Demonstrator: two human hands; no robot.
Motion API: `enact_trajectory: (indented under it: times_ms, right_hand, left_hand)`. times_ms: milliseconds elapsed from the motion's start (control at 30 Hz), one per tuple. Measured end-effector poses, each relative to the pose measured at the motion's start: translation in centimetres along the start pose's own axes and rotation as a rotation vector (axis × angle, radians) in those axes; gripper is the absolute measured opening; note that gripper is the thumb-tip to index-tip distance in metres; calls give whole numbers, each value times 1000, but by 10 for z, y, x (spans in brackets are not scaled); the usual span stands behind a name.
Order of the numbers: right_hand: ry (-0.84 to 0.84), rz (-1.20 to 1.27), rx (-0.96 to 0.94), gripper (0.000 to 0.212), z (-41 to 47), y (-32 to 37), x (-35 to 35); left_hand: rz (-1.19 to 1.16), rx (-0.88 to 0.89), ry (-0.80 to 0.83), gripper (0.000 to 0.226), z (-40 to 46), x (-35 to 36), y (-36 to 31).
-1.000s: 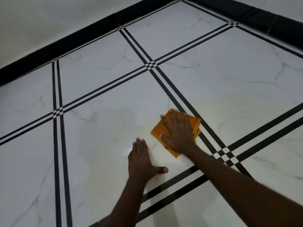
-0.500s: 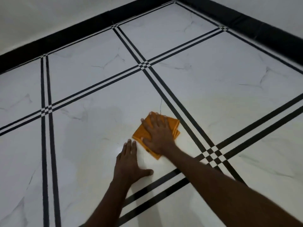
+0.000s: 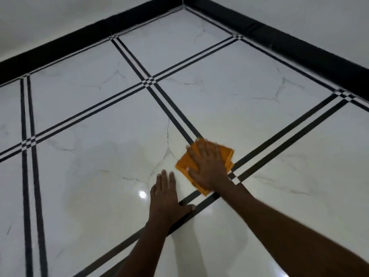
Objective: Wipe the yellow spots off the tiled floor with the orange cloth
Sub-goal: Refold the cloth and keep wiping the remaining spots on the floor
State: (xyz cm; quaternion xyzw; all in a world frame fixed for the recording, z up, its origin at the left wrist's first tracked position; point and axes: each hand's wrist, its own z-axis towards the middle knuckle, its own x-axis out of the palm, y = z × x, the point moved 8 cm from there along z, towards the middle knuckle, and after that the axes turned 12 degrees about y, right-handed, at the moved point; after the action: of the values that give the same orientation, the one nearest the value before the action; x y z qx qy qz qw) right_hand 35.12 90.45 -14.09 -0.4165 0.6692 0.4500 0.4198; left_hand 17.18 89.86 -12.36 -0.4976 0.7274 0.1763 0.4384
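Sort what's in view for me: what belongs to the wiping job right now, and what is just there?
In the job:
- orange cloth, folded, flat on the floor
- right hand, pressed flat on top of the cloth
- tiled floor, faint yellowish patches
- left hand, flat on the tile, bracing

Just there:
- black skirting along both walls
- white walls
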Motion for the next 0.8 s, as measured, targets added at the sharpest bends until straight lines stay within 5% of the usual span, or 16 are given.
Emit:
enact_trajectory:
  times_ms: [167,300,400,533,633,800]
  right_hand:
    - [-31,18,85,78,-121,-77,4]
    - [-41,29,374,82,-44,-184,-43]
    - [-26,80,309,84,12,-124,-33]
    - [29,52,17,79,-36,17,25]
    - [6,7,-65,71,-54,-4,18]
    - [-49,51,422,65,-19,-149,-32]
  left_hand:
    - [-32,-4,11,131,-6,-2,7]
    - [4,-3,38,132,0,1,0]
    - [41,-12,74,132,4,4,6]
    - [90,13,164,130,1,-2,7]
    - [103,31,193,123,-3,-9,10]
    - [234,6,177,117,1,-9,8]
